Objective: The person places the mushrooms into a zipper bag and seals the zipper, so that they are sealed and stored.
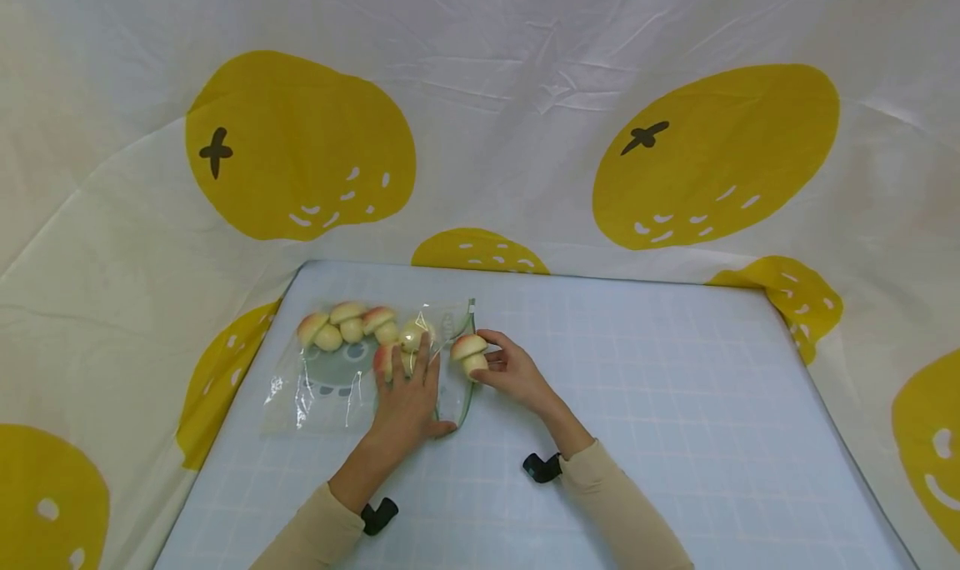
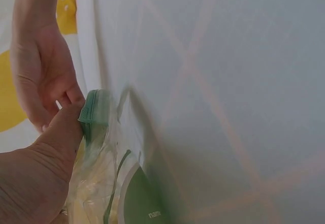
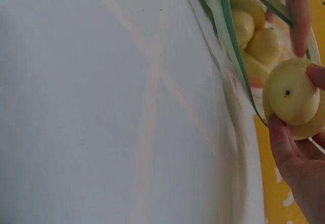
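A clear zip bag [image 1: 288,403] with a green edge lies on the table, its mouth facing right. Inside are several toy mushrooms [image 1: 348,313] with cream stems and reddish caps. The left hand [image 1: 405,403] rests on the bag near its mouth, fingers spread and fairly straight. Its thumb lies by the green zip [image 2: 91,109] in the left wrist view. Right at the bag's mouth, the right hand [image 1: 517,376] pinches one toy mushroom [image 1: 469,350] between thumb and fingers. The right wrist view shows the round stem end of that mushroom [image 3: 292,99] facing the camera.
A pale checked cloth covers the table [image 1: 675,403]. Behind and beside it hangs a white curtain [image 1: 502,137] printed with yellow fruit. Dark wrist-worn devices [image 1: 542,467] sit beside both sleeves.
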Demonstrator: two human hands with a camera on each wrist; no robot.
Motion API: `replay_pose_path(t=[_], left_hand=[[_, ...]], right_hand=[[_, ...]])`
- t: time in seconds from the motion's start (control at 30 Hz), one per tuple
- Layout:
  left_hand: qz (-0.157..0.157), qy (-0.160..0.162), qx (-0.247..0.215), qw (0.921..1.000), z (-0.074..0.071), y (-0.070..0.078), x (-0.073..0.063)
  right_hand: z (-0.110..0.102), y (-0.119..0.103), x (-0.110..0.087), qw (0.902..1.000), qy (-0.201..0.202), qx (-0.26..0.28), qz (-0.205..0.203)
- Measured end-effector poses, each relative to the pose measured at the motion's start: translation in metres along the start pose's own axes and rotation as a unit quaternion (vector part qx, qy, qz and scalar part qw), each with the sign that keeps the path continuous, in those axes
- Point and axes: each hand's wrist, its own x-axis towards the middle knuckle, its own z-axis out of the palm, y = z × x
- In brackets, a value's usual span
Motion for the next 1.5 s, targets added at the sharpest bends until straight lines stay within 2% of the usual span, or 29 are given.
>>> replay_pose_path(t=[0.27, 0.43, 0.6, 0.73, 0.83, 0.93, 1.0, 1.07, 1.2, 1.3, 1.5], left_hand=[[0.008, 0.012, -0.001, 0.9999, 0.001, 0.0, -0.001], [0.012, 0.024, 0.003, 0.9996, 0.002, 0.0, -0.002], [0.012, 0.024, 0.005, 0.9996, 0.002, 0.0, -0.002], [0.014, 0.029, 0.0, 0.9995, 0.002, -0.001, -0.002], [0.017, 0.036, -0.004, 0.9992, 0.003, -0.001, -0.002], [0.017, 0.04, -0.005, 0.9991, 0.003, -0.001, -0.003], [0.015, 0.037, -0.003, 0.9992, 0.003, -0.001, -0.003], [0.013, 0.033, -0.002, 0.9994, 0.003, 0.0, -0.003], [0.009, 0.024, -0.005, 0.9997, 0.002, 0.0, -0.003], [0.009, 0.023, -0.005, 0.9997, 0.001, 0.001, -0.003], [0.011, 0.027, -0.004, 0.9996, 0.002, -0.001, -0.003]], right_hand=[[0.008, 0.004, 0.003, 0.996, 0.016, -0.078, -0.041], [0.011, 0.007, 0.005, 0.991, 0.042, -0.114, -0.058], [0.011, 0.005, 0.004, 0.9851, 0.089, -0.139, -0.048], [0.013, 0.004, 0.003, 0.9842, 0.109, -0.135, -0.031], [0.016, 0.003, 0.002, 0.989, 0.102, -0.105, -0.019], [0.019, 0.002, 0.001, 0.9974, 0.066, -0.027, -0.011], [0.02, 0.003, 0.001, 0.9986, 0.035, 0.04, -0.008], [0.022, 0.004, 0.0, 0.9951, 0.011, 0.098, -0.007], [0.026, 0.006, -0.002, 0.9863, 0.009, 0.164, 0.001], [0.028, 0.006, -0.003, 0.9811, 0.013, 0.193, 0.008], [0.032, 0.007, -0.004, 0.9749, -0.018, 0.222, 0.011]])
